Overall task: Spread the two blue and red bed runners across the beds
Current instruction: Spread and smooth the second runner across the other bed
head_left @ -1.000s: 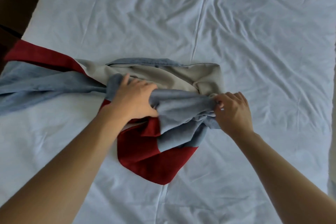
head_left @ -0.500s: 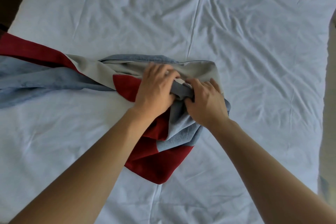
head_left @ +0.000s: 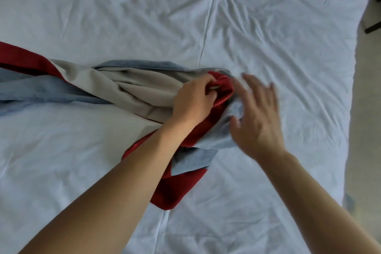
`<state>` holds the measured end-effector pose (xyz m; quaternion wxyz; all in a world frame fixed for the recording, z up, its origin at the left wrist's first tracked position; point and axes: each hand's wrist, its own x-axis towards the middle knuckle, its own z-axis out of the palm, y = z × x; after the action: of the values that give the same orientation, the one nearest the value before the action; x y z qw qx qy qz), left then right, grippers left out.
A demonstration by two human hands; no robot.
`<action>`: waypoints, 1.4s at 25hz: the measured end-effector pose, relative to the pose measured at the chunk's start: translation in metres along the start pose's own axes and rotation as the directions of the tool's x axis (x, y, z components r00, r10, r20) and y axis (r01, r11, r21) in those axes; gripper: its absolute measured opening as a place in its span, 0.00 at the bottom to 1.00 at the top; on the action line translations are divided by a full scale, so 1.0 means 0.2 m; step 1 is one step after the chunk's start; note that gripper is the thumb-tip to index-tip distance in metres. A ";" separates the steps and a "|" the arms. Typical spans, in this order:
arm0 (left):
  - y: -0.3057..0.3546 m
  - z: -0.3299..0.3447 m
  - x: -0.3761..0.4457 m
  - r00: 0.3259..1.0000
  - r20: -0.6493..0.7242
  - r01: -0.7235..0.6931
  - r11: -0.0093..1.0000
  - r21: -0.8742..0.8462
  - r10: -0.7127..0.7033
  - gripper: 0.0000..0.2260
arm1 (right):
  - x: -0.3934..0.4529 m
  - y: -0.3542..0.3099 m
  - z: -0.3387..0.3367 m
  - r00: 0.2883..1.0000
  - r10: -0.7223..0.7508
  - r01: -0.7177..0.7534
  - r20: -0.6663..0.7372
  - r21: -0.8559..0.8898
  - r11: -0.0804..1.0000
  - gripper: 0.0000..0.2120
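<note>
bed runner (head_left: 132,93) lies bunched up on the wrinkled white sheet (head_left: 268,37), its tail trailing off to the left. left hand (head_left: 193,101) is gripping a red fold, right hand (head_left: 257,117) hovers beside it with blurry, spread fingers.

One runner (head_left: 127,90), bunched, in red, blue and grey. One bed (head_left: 268,27). Two hands: left (head_left: 193,99), right (head_left: 257,117).

Soft, even daylight fills the view, leaving only faint shadows in the creases of the bed sheet (head_left: 268,27). The right hand (head_left: 257,117) is motion-blurred. The top corners darken, and edges bend slightly.
</note>
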<state>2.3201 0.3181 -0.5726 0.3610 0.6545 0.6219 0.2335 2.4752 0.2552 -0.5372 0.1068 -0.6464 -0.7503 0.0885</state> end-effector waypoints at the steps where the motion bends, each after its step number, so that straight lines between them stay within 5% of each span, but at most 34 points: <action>1: 0.08 0.05 0.03 0.997 0.066 -0.027 0.998 -0.063 0.032 0.06 | -0.01 -0.03 0.00 0.994 -0.104 0.104 0.016 0.016 0.994 0.43; 5: 0.11 0.13 0.09 0.958 0.276 -0.055 0.995 -0.087 0.077 0.09 | 0.05 0.07 0.05 0.993 -0.120 0.121 0.016 -0.035 0.992 0.36; 9: -0.06 0.05 0.07 0.980 0.196 0.077 0.972 -0.223 -0.033 0.16 | 0.08 0.16 0.15 0.995 -0.088 0.093 0.047 -0.128 0.987 0.16; 12: -0.21 -0.07 0.05 0.934 0.309 0.202 0.978 -0.042 -0.180 0.11 | 0.06 0.36 0.14 0.989 0.148 -0.142 0.023 -0.180 0.973 0.07; 15: -0.27 -0.12 0.03 0.769 0.583 0.323 0.947 0.002 -0.263 0.19 | -0.03 0.62 0.05 0.880 0.454 -0.390 0.139 -0.333 0.858 0.06; 18: -0.20 -0.02 0.01 0.771 0.605 0.175 0.980 0.096 -0.197 0.07 | -0.12 0.73 -0.04 0.814 0.570 -0.513 0.114 -0.320 0.796 0.14; 20: -0.12 0.08 0.00 0.740 0.655 0.091 0.988 0.128 -0.152 0.09 | -0.10 0.66 -0.10 0.898 0.441 -0.440 -0.010 -0.079 0.895 0.20; 22: -0.04 0.18 0.01 0.727 0.675 0.051 0.990 0.128 -0.125 0.14 | -0.04 0.49 -0.13 0.990 0.135 -0.131 -0.026 0.126 0.983 0.25; 24: 0.02 0.21 0.04 0.822 0.567 0.032 0.998 0.053 -0.056 0.13 | -0.02 0.29 -0.07 0.981 -0.104 0.087 0.164 0.106 0.990 0.34; 26: 0.06 0.21 0.09 0.885 0.465 0.052 0.997 -0.062 -0.017 0.11 | -0.01 0.20 0.01 0.934 -0.143 0.145 0.327 0.019 0.989 0.38; 30: 0.06 0.18 0.11 0.882 0.470 0.086 0.991 -0.107 -0.026 0.13 | 0.06 0.37 0.02 0.983 0.018 0.010 0.181 -0.152 0.988 0.11; 32: 0.00 0.12 0.12 0.903 0.425 0.112 0.987 -0.117 -0.052 0.15 | 0.05 0.54 -0.02 0.973 0.204 -0.182 0.105 -0.190 0.965 0.06; 35: -0.06 0.04 0.12 0.786 0.612 0.214 0.967 -0.139 -0.086 0.20 | 0.00 0.77 -0.12 0.790 0.608 -0.569 0.079 -0.278 0.774 0.09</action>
<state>2.3215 0.3400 -0.5904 0.6210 0.6031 0.4986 0.0459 2.6282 0.2772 -0.5568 -0.0674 -0.8473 -0.5207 0.0795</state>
